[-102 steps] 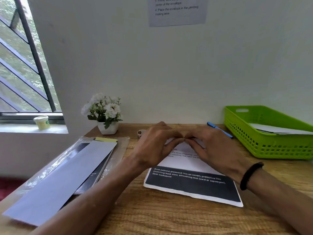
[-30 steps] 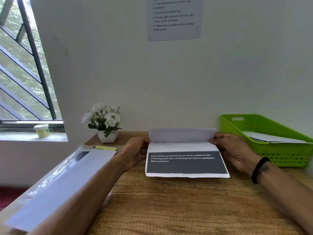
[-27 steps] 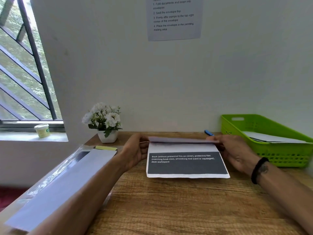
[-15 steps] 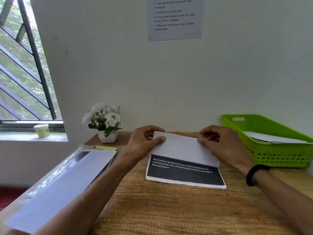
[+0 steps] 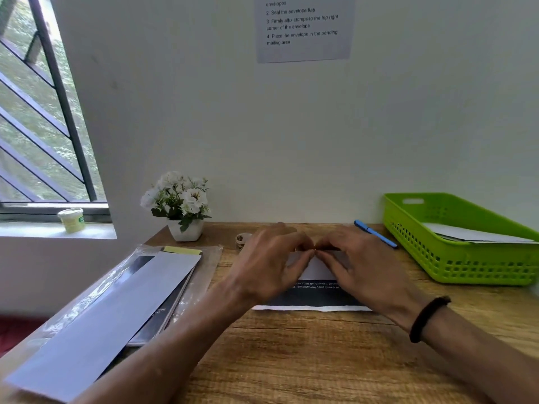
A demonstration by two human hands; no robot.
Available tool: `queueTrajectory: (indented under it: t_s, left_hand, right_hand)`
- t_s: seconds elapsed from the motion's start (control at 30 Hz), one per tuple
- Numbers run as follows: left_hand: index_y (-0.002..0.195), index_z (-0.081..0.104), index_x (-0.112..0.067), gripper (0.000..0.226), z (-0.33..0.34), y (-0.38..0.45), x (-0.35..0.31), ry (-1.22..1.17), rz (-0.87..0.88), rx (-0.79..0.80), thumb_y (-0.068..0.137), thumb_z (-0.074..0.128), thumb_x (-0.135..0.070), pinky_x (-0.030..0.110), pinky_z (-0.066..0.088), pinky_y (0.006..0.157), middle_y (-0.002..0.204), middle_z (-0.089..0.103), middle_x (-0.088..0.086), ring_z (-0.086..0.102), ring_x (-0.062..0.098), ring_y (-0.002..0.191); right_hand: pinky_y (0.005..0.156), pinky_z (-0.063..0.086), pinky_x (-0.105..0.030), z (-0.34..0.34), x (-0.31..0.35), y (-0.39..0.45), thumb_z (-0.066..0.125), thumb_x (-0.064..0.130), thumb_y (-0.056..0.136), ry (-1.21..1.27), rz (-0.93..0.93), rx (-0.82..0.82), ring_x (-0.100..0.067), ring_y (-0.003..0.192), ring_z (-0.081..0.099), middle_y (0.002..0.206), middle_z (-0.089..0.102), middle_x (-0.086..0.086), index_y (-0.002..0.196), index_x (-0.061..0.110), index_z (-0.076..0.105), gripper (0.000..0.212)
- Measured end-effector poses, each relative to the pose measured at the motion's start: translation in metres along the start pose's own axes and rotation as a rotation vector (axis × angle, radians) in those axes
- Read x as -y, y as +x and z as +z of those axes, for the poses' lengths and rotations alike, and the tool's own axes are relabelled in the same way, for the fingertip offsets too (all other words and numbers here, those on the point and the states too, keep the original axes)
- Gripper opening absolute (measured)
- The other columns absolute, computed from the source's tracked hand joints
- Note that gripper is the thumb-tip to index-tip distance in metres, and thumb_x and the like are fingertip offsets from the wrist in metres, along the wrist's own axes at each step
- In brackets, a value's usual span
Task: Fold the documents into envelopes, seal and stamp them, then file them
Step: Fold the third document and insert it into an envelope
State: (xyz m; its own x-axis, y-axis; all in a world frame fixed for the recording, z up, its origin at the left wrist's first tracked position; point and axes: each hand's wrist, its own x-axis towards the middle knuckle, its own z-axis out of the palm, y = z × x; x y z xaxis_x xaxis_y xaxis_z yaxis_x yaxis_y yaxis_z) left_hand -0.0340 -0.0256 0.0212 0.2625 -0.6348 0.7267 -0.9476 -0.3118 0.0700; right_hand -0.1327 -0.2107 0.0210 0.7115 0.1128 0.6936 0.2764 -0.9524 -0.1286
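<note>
Paper (image 5: pixel 316 269) lies folded on the wooden desk (image 5: pixel 291 360), its dark printed strip nearest; left hand (image 5: pixel 267 265) and right hand (image 5: pixel 360 268) press flat on it, fingertips meeting at the far fold, gripping nothing.

Folded white document (image 5: pixel 316 269), dark printed band along near edge, flat on wooden desk (image 5: pixel 291 360)

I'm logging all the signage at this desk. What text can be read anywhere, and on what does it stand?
Wall notice, top line cut off: "envelopes"
"2 Seal the envelope flap"
"3 Firmly affix stamps to the top right corner of the envelope"
"4 Place the envelope in the pending mailing area"
Document under the hands, partly covered: "smoothing tool (card or"; the rest is hidden or blurred.
Dark booklet in the plastic sleeve: print too small.
Jar on the sill: green label unreadable.
</note>
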Motion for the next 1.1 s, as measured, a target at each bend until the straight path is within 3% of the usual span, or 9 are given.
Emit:
queueTrajectory:
  t_s: [0.27, 0.47, 0.6, 0.7, 0.77, 0.83, 0.9, 1.0, 1.1]
  left_hand:
    - [0.095, 0.074, -0.022, 0.015, -0.009, 0.0, 0.02, -0.025, -0.105, 0.017, 0.092, 0.066, -0.034, 0.034, 0.054, 0.071, 0.09, 0.07, -0.01, 0.06, 0.006, 0.081]
    - [0.095, 0.073, -0.021, 0.014, -0.011, -0.003, 0.043, -0.035, -0.176, 0.052, 0.091, 0.067, -0.033, 0.033, 0.057, 0.069, 0.09, 0.071, -0.01, 0.063, 0.006, 0.08]
    - [0.091, 0.071, -0.024, 0.014, -0.007, -0.006, 0.054, -0.059, -0.24, 0.009, 0.089, 0.063, -0.035, 0.028, 0.054, 0.067, 0.086, 0.071, -0.014, 0.065, 0.004, 0.077]
    - [0.095, 0.072, -0.024, 0.008, -0.003, -0.007, 0.057, -0.098, -0.314, -0.006, 0.091, 0.067, -0.029, 0.017, 0.047, 0.065, 0.088, 0.072, -0.014, 0.065, -0.001, 0.076]
    - [0.103, 0.071, -0.024, 0.013, 0.0, -0.009, 0.057, -0.212, -0.441, 0.011, 0.091, 0.072, -0.028, 0.012, 0.047, 0.067, 0.093, 0.074, -0.012, 0.066, -0.003, 0.077]
    - [0.118, 0.065, -0.029, 0.034, 0.003, -0.013, 0.061, -0.379, -0.627, 0.12, 0.088, 0.078, -0.038, 0.021, 0.056, 0.076, 0.102, 0.076, -0.009, 0.071, 0.002, 0.088]
    - [0.121, 0.063, -0.033, 0.044, 0.007, -0.014, 0.063, -0.499, -0.755, 0.199, 0.084, 0.082, -0.047, 0.034, 0.06, 0.086, 0.105, 0.079, -0.007, 0.075, 0.009, 0.096]
    - [0.118, 0.068, -0.022, 0.035, 0.007, -0.012, 0.064, -0.759, -0.873, 0.103, 0.087, 0.082, -0.031, 0.043, 0.064, 0.085, 0.108, 0.08, 0.004, 0.077, 0.02, 0.097]
    - [0.119, 0.067, -0.014, 0.028, 0.003, -0.01, 0.059, -0.857, -0.92, 0.048, 0.092, 0.077, -0.017, 0.039, 0.064, 0.08, 0.11, 0.078, 0.013, 0.077, 0.026, 0.097]
  right_hand:
    - [0.076, 0.053, -0.035, 0.003, -0.019, 0.003, 0.058, 0.032, 0.1, -0.036, 0.03, 0.021, -0.009, 0.083, 0.058, 0.09, 0.063, 0.012, 0.094, 0.03, 0.058, 0.006]
    - [0.072, 0.052, -0.037, 0.0, -0.036, 0.004, 0.059, 0.034, 0.101, -0.009, 0.121, 0.041, -0.011, 0.079, 0.061, 0.086, 0.065, 0.012, 0.092, 0.027, 0.058, 0.011]
    - [0.071, 0.052, -0.039, -0.004, -0.05, 0.003, 0.061, 0.032, 0.099, -0.014, 0.204, 0.06, -0.016, 0.078, 0.063, 0.085, 0.069, 0.006, 0.091, 0.028, 0.056, 0.011]
    - [0.071, 0.05, -0.034, -0.004, -0.06, 0.003, 0.064, 0.028, 0.098, 0.095, 0.313, 0.031, -0.015, 0.079, 0.064, 0.086, 0.069, 0.008, 0.091, 0.023, 0.06, 0.009]
    - [0.07, 0.049, -0.029, -0.002, -0.064, 0.003, 0.067, 0.025, 0.098, 0.25, 0.467, -0.007, -0.012, 0.083, 0.066, 0.09, 0.071, 0.007, 0.09, 0.022, 0.063, 0.009]
    - [0.067, 0.047, -0.028, 0.003, -0.066, 0.004, 0.067, 0.024, 0.098, 0.435, 0.603, -0.06, -0.014, 0.083, 0.067, 0.093, 0.073, 0.002, 0.091, 0.02, 0.065, 0.009]
    - [0.064, 0.047, -0.026, 0.005, -0.067, 0.003, 0.068, 0.021, 0.098, 0.604, 0.699, -0.111, -0.017, 0.083, 0.066, 0.096, 0.073, -0.003, 0.097, 0.013, 0.066, 0.008]
    - [0.062, 0.055, -0.023, 0.0, -0.064, 0.0, 0.079, 0.012, 0.089, 0.85, 0.748, -0.037, -0.017, 0.084, 0.074, 0.098, 0.078, -0.004, 0.103, 0.014, 0.069, 0.018]
    - [0.069, 0.06, -0.027, -0.003, -0.061, -0.003, 0.083, -0.001, 0.08, 0.792, 0.671, 0.061, -0.015, 0.083, 0.075, 0.095, 0.08, -0.003, 0.1, 0.019, 0.071, 0.031]
